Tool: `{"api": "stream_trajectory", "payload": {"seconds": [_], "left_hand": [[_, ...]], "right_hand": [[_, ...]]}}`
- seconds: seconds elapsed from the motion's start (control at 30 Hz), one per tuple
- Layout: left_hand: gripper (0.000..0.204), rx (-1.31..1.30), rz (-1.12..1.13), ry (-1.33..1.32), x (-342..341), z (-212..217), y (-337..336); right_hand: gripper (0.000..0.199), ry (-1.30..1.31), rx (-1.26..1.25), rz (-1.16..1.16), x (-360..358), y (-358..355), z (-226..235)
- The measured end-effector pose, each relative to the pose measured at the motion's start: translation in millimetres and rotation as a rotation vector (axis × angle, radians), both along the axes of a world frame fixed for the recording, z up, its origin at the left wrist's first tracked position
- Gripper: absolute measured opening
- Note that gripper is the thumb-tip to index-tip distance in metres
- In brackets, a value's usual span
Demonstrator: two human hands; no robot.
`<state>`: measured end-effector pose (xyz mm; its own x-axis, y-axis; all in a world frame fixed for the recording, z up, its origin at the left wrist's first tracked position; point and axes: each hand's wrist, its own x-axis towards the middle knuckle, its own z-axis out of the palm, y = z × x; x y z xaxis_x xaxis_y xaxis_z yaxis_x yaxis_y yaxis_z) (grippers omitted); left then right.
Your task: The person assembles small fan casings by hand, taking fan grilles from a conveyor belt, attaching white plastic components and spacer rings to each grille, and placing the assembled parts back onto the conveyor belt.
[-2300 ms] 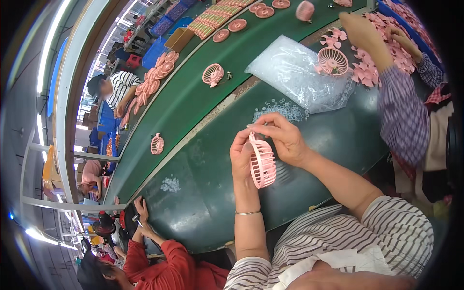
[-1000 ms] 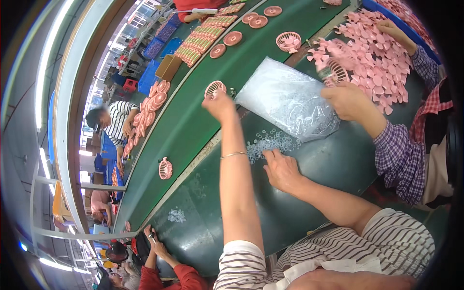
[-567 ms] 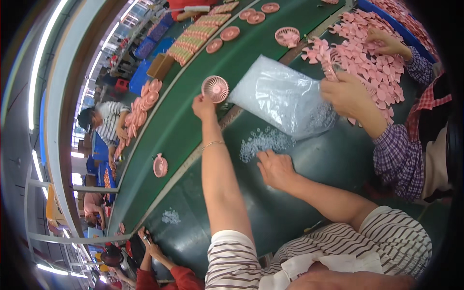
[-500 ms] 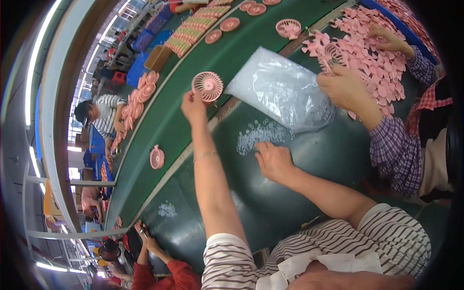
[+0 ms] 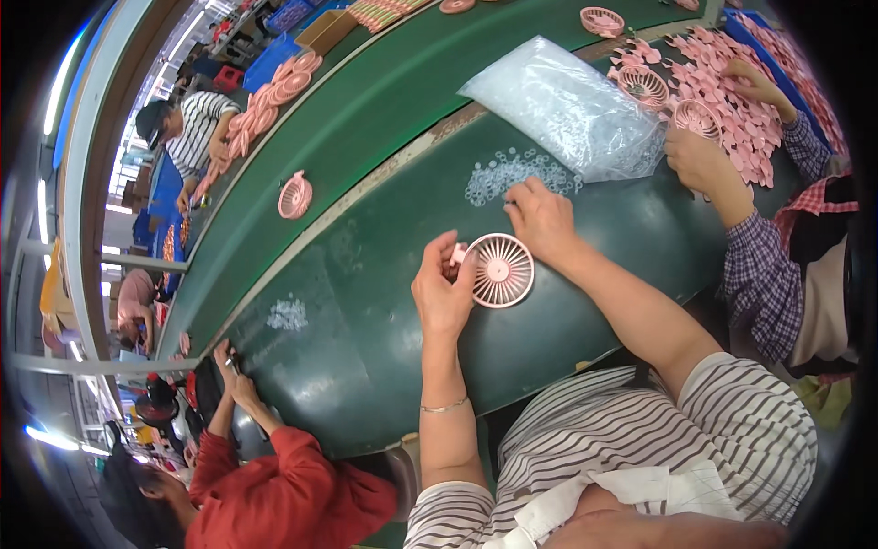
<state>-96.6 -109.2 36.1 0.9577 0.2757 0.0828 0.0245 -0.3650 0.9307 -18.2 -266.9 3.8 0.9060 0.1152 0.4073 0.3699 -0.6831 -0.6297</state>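
In my left hand (image 5: 445,288) is a round pink fan housing (image 5: 500,271), its ribbed open side turned up toward me. Thumb and fingers close on the short stub at its left edge. Just above it, my right hand (image 5: 546,221) rests at the near edge of a pile of small clear rings (image 5: 494,176). Its fingers are bent together over the rings, and whatever lies between the tips is hidden. A large clear plastic bag (image 5: 576,105) lies right behind the pile.
Along the far side runs a green conveyor belt (image 5: 366,137) carrying another pink housing (image 5: 294,196). A smaller ring pile (image 5: 288,315) lies left. At right, a co-worker's hand (image 5: 702,163) holds a housing beside heaped pink blades (image 5: 732,91). A red-sleeved person (image 5: 283,489) works at left.
My left hand has brought the fan housing from over the belt back toward me, beside my right hand. The right hand stays at the rings, its fingers more drawn together. The view has shifted.
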Motion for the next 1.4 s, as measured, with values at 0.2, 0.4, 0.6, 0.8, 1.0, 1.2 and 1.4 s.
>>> {"api": "stream_trajectory", "payload": {"seconds": [0.2, 0.4, 0.6, 0.8, 1.0, 1.2, 1.4], "left_hand": [[0.025, -0.065, 0.022, 0.026, -8, 7, -1], [0.019, -0.152, 0.001, -0.016, -12, 10, -8], [0.020, -0.262, 0.014, -0.040, -12, 3, -2], [0.022, -0.258, 0.008, -0.022, -14, 4, -4], [0.023, -0.199, 0.033, -0.039, -18, 6, -3], [0.023, -0.224, -0.025, -0.102, -21, 3, -4], [0.021, -0.248, 0.009, -0.103, -24, 5, -1]], "right_hand": [[0.007, -0.017, -0.034, -0.004, -8, -4, 14], [0.005, 0.035, 0.027, 0.023, -11, -10, 22], [0.007, 0.320, 0.331, 0.129, -14, -5, 30], [0.013, 0.668, 0.751, 0.272, -17, -6, 40], [0.017, 0.740, 0.762, 0.314, -25, -5, 48], [0.012, 0.658, 0.706, 0.309, -32, -2, 52], [0.012, 0.726, 0.823, 0.330, -32, -2, 48]]}}
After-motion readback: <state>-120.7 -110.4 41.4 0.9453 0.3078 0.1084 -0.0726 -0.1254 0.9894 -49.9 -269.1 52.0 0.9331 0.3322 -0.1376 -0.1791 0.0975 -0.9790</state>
